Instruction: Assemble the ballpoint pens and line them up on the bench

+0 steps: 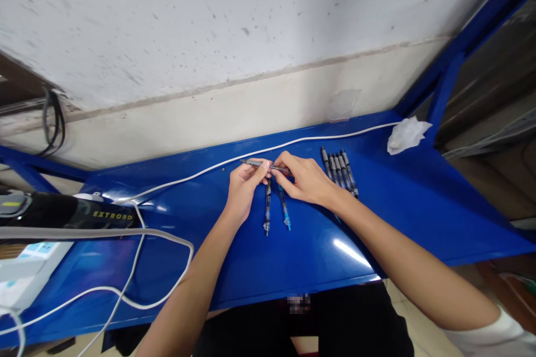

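Note:
Between both hands, a grey and dark pen (254,162) is held level over the blue table. My left hand (246,184) pinches its grey end, while my right hand (304,178) grips the darker end on the right. Just below the hands lie a black-and-clear pen (267,212) and a light-blue pen (285,213), side by side with their upper ends partly hidden by the hands. Right of my right hand, several similar grey and dark pens (340,170) rest in a row, close together.
A white cable (201,172) crosses the blue table (251,273) along its back and loops at the left. A black cylindrical object (84,211) and a white power strip (37,273) stand at the left. Crumpled white plastic (407,135) lies at the back right.

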Tool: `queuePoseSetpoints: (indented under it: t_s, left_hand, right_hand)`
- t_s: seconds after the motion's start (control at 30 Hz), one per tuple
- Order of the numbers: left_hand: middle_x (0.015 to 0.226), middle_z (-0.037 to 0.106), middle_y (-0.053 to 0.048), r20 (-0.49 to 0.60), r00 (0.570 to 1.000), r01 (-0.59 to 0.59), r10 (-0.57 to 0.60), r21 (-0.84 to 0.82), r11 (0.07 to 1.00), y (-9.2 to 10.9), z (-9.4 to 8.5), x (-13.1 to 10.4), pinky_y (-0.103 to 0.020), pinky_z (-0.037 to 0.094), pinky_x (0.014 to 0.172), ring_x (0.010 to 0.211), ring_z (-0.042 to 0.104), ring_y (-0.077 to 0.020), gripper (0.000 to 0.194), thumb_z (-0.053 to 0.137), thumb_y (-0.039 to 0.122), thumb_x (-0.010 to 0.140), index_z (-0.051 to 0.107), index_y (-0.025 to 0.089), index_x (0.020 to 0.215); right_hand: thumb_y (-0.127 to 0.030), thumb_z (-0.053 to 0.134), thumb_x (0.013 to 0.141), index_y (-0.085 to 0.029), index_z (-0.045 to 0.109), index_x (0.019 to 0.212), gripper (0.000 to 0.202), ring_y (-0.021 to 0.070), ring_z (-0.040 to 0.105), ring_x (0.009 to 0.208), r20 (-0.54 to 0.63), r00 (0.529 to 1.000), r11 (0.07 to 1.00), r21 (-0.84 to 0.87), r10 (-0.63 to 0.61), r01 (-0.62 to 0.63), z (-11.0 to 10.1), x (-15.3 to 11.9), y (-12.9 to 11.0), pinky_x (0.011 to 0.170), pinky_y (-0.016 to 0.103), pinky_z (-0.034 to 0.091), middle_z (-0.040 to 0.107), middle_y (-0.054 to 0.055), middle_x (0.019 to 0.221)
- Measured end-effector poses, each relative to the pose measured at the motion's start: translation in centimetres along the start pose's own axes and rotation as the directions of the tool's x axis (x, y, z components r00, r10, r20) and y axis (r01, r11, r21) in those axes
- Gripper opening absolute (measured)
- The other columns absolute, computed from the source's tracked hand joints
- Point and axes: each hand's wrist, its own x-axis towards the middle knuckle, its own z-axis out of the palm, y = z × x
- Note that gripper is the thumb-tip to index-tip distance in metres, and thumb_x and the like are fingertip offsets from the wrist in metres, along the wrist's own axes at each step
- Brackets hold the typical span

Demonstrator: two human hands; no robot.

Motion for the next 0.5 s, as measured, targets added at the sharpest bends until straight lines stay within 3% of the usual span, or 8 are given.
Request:
queuePoseSetpoints:
  t_s: [0.17,0.37,0.5]
  left_hand:
    - [0.096,0.076,-0.007,-0.023,1.0,-0.009,0.009,-0.016,1.0,0.23,0.01,0.01,-0.028,0.051,0.073,0.083,0.065,-0.0157,0.027,0.088,0.042,0.09,0.084,0.018,0.102]
    - [0.095,0.076,-0.007,-0.029,1.0,-0.005,0.004,-0.033,0.999,0.41,0.15,0.01,-0.028,0.051,0.073,0.084,0.066,-0.016,0.027,0.089,0.041,0.088,0.085,0.018,0.102]
    - [0.095,0.076,-0.008,-0.026,1.0,0.013,-0.014,-0.058,0.998,0.32,-0.08,0.1,-0.028,0.051,0.073,0.084,0.065,-0.0158,0.027,0.09,0.039,0.087,0.086,0.018,0.103]
  right_hand:
    - [-0.042,0.041,0.118,-0.022,0.068,0.12,0.033,0.0205,0.071,0.097,0.007,0.998,0.998,-0.029,-0.063,0.063,-0.22,0.09,0.23,0.077,0.031,0.045,0.076,0.008,0.111]
    - [-0.043,0.055,0.112,-0.02,0.061,0.121,0.026,0.019,0.069,0.082,-0.054,0.999,1.0,0.006,0.007,-0.006,0.24,0.04,0.33,0.072,0.031,0.044,0.077,0.007,0.106]
    - [-0.042,0.045,0.117,-0.021,0.063,0.112,0.028,0.0188,0.069,0.087,-0.04,0.998,0.999,0.013,-0.045,0.046,-0.01,0.18,0.4,0.075,0.03,0.045,0.076,0.006,0.104]
